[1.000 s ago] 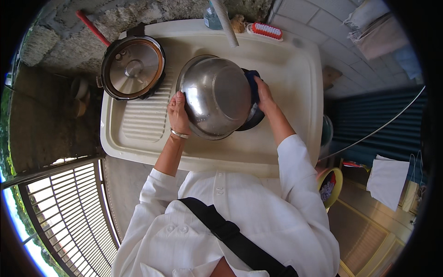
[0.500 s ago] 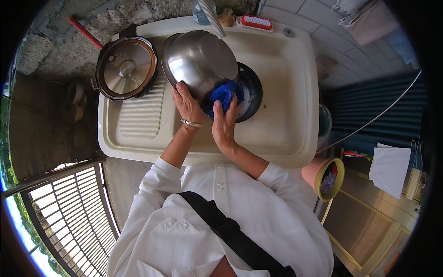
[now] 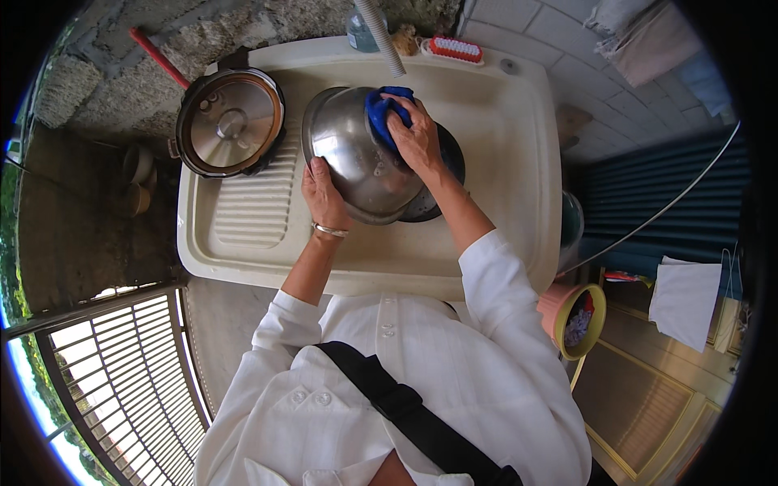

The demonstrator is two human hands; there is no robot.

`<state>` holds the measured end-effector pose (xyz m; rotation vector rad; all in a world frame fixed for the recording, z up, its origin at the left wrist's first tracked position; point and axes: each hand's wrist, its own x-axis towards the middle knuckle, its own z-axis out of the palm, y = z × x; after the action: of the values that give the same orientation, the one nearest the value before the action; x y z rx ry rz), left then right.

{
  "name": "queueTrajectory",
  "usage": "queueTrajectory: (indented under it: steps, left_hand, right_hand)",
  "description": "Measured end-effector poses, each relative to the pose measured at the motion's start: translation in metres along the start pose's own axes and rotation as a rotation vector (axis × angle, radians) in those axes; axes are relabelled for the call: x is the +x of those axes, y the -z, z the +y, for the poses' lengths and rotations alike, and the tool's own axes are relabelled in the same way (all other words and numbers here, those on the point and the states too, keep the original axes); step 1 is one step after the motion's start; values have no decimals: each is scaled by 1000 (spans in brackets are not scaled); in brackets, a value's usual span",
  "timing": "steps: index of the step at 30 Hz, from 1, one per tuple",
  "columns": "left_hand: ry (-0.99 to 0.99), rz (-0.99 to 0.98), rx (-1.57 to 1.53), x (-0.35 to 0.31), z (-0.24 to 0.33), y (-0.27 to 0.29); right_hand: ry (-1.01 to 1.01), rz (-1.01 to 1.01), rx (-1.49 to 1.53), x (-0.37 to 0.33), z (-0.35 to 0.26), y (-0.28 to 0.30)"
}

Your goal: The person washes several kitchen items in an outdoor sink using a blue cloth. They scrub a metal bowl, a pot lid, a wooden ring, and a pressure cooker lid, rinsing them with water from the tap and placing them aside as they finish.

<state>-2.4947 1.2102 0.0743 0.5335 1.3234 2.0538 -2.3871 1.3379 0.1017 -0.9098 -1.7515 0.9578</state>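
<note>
- Blue cloth (image 3: 379, 120) jumped from the steel bowl (image 3: 342, 150)'s 5 o'clock to 1, so another patch's getting wiped
- Right hand (image 3: 416, 142) clutches cloth, left hand (image 3: 327, 198) holds bowl's 8
- Bowl's mid-sink (image 3: 506, 202); maybe touching dark pan (image 3: 455, 159), hard to tell

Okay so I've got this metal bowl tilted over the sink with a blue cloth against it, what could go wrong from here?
The metal bowl is smooth and tilted, so it might slip from the left hand as the right hand presses the blue cloth. If dropped, it could strike the dark vessel beneath. Swung left, it may bump the lidded pot.
</note>
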Motion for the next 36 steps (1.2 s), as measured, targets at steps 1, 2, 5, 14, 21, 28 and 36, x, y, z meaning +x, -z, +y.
queueTrajectory:
  steps: [1,2,5,14,21,28,36]
  left_hand:
    - [32,6,-70,-1,7,-3]
    - [23,7,-71,2,9,-3]
    - [16,7,-61,3,8,4]
    - [85,-116,0,0,11,4]
    - [84,11,49,6,23,20]
    - [-30,72,19,14,54,20]
    - [12,34,-12,10,41,23]
  right_hand:
    - [-35,15,-23,-10,18,10]
    - [-68,26,-40,-20,26,17]
    - [-116,-5,42,-66,17,29]
    - [129,-134,160,-12,-26,0]
    - [-396,-23,-80,-38,112,18]
    - [-623,-875,-902,-83,119,0]
    - [-377,-1156,-844,-96,168,-17]
